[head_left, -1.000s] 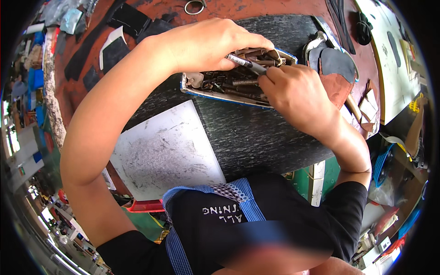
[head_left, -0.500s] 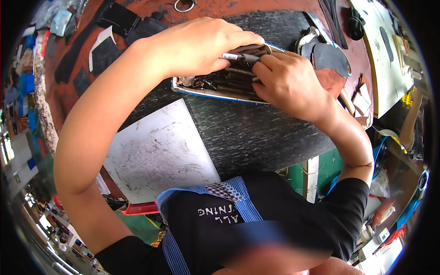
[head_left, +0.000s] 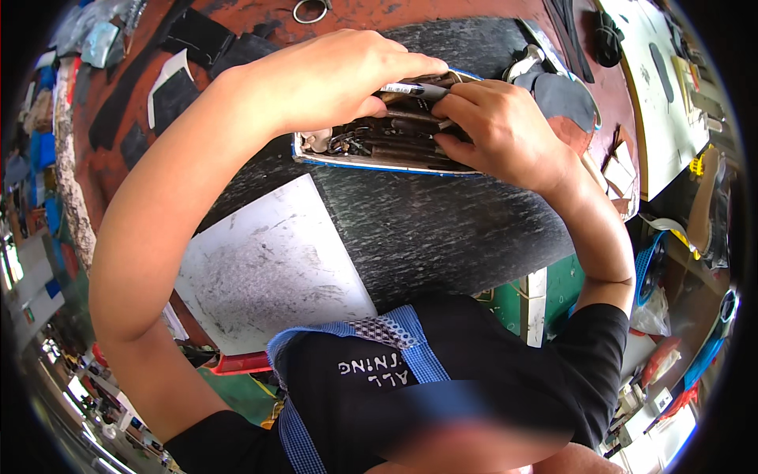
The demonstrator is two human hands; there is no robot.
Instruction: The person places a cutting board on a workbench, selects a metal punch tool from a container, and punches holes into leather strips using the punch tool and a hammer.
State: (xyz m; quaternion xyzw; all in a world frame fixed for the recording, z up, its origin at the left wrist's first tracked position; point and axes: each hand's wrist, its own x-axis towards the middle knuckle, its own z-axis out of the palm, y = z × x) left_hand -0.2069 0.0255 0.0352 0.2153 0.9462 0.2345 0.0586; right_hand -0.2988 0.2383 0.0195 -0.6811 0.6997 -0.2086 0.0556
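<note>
A long tray (head_left: 347, 164) with a blue-and-white rim lies across the dark work board, filled with dark slender tools and small metal parts. My left hand (head_left: 347, 79) reaches over its far left part, with thumb and index finger apart. Between them a grey and white marker pen (head_left: 410, 90) lies on top of the tools; I see no firm grip on it. My right hand (head_left: 501, 134) dips into the tray's right part, fingers bent and thumb held away from them. Its fingertips are beside the marker's dark end, among the tools.
A scuffed white sheet (head_left: 268, 268) lies on the dark board (head_left: 442, 237) near my body. Black material pieces (head_left: 197, 35) and a metal ring (head_left: 310, 9) are at the far left. To the right are a hammer-like metal head (head_left: 527, 62) and dark rounded cut pieces (head_left: 564, 101).
My right hand's index finger has risen away from its thumb, widening the gap over the tools. The marker has tilted slightly and shows more of its length. The left hand has barely moved.
</note>
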